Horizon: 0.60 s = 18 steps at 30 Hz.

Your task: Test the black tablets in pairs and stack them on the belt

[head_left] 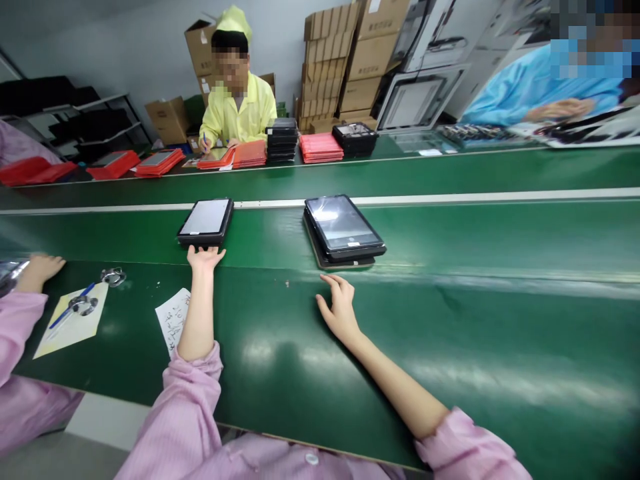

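Observation:
My left hand (204,257) is at the near edge of a small stack of tablets (206,219), its thumb and little finger spread wide. The tips of its middle fingers meet or go under the stack's edge; I cannot tell which. To the right lies a second stack of black tablets (345,223), the upper one askew on those below, with a glossy screen facing up. My right hand (341,303) hovers or rests just in front of that stack, apart from it, fingers loosely bent and holding nothing. Beneath my left forearm lies a handwritten paper slip (173,317).
At left, a co-worker's hand (43,268) rests near a yellowish sheet (63,333) with a blue pen (75,303). Across the green bench, a person in yellow (240,110) writes beside red sleeves (250,153) and stacked black devices (281,141). Cartons (370,67) stand behind.

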Each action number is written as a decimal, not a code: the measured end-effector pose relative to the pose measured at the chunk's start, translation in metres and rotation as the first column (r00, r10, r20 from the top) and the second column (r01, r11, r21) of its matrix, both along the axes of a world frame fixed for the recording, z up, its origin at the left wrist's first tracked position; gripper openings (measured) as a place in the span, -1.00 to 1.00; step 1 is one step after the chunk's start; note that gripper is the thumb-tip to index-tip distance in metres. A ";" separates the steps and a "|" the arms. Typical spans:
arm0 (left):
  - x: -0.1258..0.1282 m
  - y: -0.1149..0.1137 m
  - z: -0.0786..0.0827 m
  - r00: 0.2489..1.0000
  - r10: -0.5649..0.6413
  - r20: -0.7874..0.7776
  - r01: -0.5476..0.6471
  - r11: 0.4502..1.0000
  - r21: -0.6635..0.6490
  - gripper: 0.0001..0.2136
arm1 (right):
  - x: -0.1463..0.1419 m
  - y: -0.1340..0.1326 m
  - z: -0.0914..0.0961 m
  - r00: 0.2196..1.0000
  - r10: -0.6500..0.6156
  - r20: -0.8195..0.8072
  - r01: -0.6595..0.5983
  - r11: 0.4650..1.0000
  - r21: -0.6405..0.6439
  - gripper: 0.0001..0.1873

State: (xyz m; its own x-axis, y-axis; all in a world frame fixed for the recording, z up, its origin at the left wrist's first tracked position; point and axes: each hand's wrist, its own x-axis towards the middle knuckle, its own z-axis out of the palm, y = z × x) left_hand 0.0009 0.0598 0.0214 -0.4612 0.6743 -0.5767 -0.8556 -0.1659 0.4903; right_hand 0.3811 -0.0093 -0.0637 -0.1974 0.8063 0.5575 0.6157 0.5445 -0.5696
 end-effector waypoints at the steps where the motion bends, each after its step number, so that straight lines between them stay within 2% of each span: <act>1: 0.010 0.003 0.001 1.000 0.001 -0.010 -0.001 1.000 -0.023 -0.68 | 0.000 0.001 0.000 1.000 -0.002 -0.011 0.002 1.000 -0.006 -0.54; 5: 0.070 0.010 0.007 0.999 -0.051 -0.003 0.050 0.985 -0.166 -0.75 | 0.002 0.007 -0.001 0.998 -0.012 -0.061 0.011 1.000 -0.012 -0.55; 8: 0.132 -0.003 0.012 0.988 -0.151 0.007 0.149 0.966 -0.212 -0.93 | 0.008 0.014 -0.001 0.990 -0.034 -0.134 0.033 0.999 -0.013 -0.58; 10: 0.176 -0.025 0.013 0.969 -0.247 0.016 0.244 0.946 -0.213 -0.96 | 0.016 0.021 -0.001 0.974 -0.075 -0.213 0.067 0.997 -0.045 -0.60; 13: 0.236 -0.082 0.009 0.910 -0.409 0.066 0.412 0.874 -0.258 -0.91 | 0.031 0.032 -0.001 0.915 -0.154 -0.373 0.106 0.984 -0.145 -0.63; 15: 0.266 -0.130 0.008 0.833 -0.535 0.139 0.550 0.777 -0.306 -0.91 | 0.041 0.036 -0.001 0.853 -0.181 -0.490 0.061 0.966 -0.250 -0.63; 16: 0.276 -0.154 0.010 0.764 -0.613 0.200 0.643 0.696 -0.321 -0.90 | 0.045 0.038 -0.001 0.823 -0.188 -0.536 0.021 0.953 -0.301 -0.61; 17: 0.282 -0.175 0.015 0.668 -0.694 0.268 0.741 0.591 -0.318 -0.89 | 0.049 0.038 -0.002 0.800 -0.191 -0.569 -0.021 0.938 -0.345 -0.58; 18: 0.283 -0.193 0.021 0.507 -0.798 0.326 0.859 0.437 -0.266 -0.84 | 0.052 0.038 -0.002 0.786 -0.192 -0.588 -0.058 0.923 -0.379 -0.55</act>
State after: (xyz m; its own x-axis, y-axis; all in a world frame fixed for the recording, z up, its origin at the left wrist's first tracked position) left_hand 0.2838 -0.1335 0.0425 0.3051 0.4232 -0.8532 -0.5424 0.8136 0.2096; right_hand 0.4332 0.0283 -0.0654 0.1413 0.9677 0.2086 0.1013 0.1955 -0.9755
